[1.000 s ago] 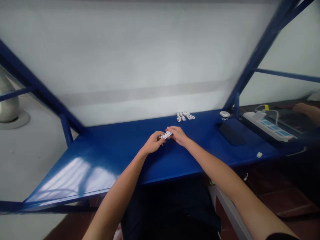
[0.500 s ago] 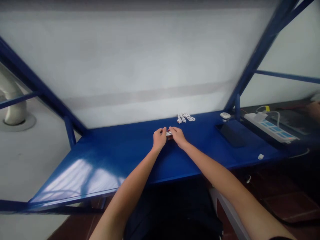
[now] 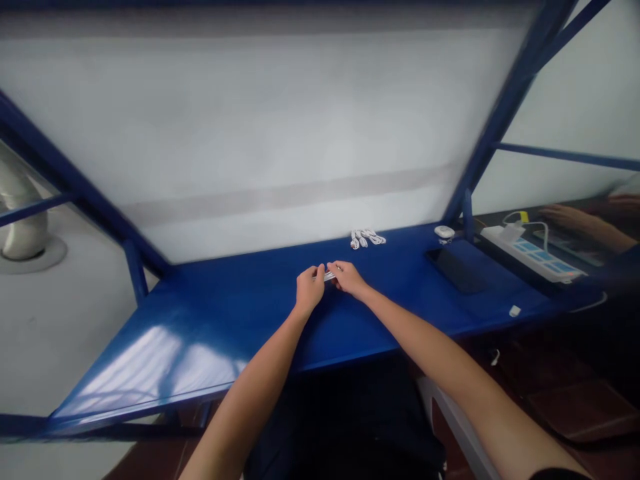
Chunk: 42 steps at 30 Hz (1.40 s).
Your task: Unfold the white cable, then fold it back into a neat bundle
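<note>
A small bundle of white cable (image 3: 329, 275) is stretched between my two hands, just above the blue table (image 3: 240, 287). My left hand (image 3: 310, 287) pinches its left end, fingers closed. The other end is in the closed fingers of my right hand (image 3: 347, 277). Most of the bundle is hidden by my fingers. Beyond my hands, near the back edge, lie several coiled white cables (image 3: 367, 238) side by side.
To the right are a white round case (image 3: 444, 232), a dark phone (image 3: 455, 270) and a small white adapter (image 3: 515, 311). Farther right, a power strip (image 3: 533, 253) has a plug and cable in it. Another person's hand (image 3: 575, 219) rests near a laptop. Blue frame bars (image 3: 135, 273) rise at both sides.
My hands and the cable bundle are slightly lower and farther left, partly from the camera's shift; the bundle now tilts up to the right. The other person's hand and forearm have come into view.
</note>
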Available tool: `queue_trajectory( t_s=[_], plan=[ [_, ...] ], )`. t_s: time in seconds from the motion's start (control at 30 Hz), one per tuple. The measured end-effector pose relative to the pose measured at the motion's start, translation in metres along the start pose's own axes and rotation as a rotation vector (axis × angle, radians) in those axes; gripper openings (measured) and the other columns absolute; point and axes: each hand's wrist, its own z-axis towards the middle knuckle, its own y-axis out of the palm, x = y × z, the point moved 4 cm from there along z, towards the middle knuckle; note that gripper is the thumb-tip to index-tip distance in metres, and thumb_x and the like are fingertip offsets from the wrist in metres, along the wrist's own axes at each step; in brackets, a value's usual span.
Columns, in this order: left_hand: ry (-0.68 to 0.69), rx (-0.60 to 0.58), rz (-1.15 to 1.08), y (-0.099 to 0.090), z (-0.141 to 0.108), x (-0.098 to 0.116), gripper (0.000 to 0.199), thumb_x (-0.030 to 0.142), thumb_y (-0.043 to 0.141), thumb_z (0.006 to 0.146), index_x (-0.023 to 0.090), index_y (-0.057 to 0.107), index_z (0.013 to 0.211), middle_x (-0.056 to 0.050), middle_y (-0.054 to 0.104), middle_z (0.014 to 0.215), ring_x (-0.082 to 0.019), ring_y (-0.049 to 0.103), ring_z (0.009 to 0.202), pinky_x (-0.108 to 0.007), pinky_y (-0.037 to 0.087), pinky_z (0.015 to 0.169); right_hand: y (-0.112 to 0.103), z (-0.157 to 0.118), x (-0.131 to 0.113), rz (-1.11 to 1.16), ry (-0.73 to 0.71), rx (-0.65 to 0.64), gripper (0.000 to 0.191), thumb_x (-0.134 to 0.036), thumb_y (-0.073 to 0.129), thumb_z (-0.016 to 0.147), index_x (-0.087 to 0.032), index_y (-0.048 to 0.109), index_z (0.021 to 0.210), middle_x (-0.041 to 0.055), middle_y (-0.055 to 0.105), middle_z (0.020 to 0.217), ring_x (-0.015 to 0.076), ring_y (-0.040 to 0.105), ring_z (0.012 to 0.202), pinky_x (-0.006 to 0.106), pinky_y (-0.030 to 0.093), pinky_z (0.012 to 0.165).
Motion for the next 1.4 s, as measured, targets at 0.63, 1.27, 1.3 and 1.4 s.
queue_trajectory(
  t_s=[0.63,1.27,1.3,1.4],
  plan=[
    [0.090,-0.076,0.139,-0.001,-0.001,0.006,0.031,0.045,0.053,0.089,0.019,0.068,0.081,-0.002,0.069,0.071,-0.015,0.060,0.065,-0.024,0.038,0.062,-0.010,0.000,0.002,0.053,0.261,-0.191,0.026,-0.031,0.063,0.086,-0.015,0.058,0.067,0.0008,0.059,0.053,0.0094,0.054,0.044,0.018,0.045,0.037],
    [0.114,-0.024,0.133,0.002,-0.005,0.011,0.041,0.040,0.039,0.095,0.017,0.067,0.076,-0.006,0.069,0.071,-0.016,0.060,0.065,-0.025,0.036,0.062,-0.005,-0.005,-0.011,-0.535,-0.225,0.311,0.036,-0.033,0.043,0.089,-0.021,0.043,0.055,0.0005,0.055,0.056,0.0131,0.047,0.055,0.026,0.029,0.057],
    [0.091,-0.056,0.176,0.002,-0.005,0.011,0.048,0.042,0.037,0.096,0.017,0.066,0.069,-0.007,0.067,0.066,-0.016,0.058,0.061,-0.026,0.033,0.059,-0.004,-0.005,-0.011,-0.548,-0.237,0.313,0.037,-0.032,0.042,0.089,-0.021,0.042,0.054,0.0004,0.054,0.055,0.0130,0.046,0.054,0.026,0.028,0.056],
    [0.001,-0.125,0.272,0.001,-0.005,0.009,0.059,0.047,0.032,0.097,0.017,0.062,0.055,-0.009,0.062,0.057,-0.017,0.054,0.054,-0.028,0.027,0.054,-0.001,-0.006,-0.009,-0.576,-0.263,0.295,0.036,-0.031,0.041,0.090,-0.022,0.039,0.055,0.0006,0.053,0.054,0.0130,0.044,0.053,0.026,0.026,0.056]
  ],
)
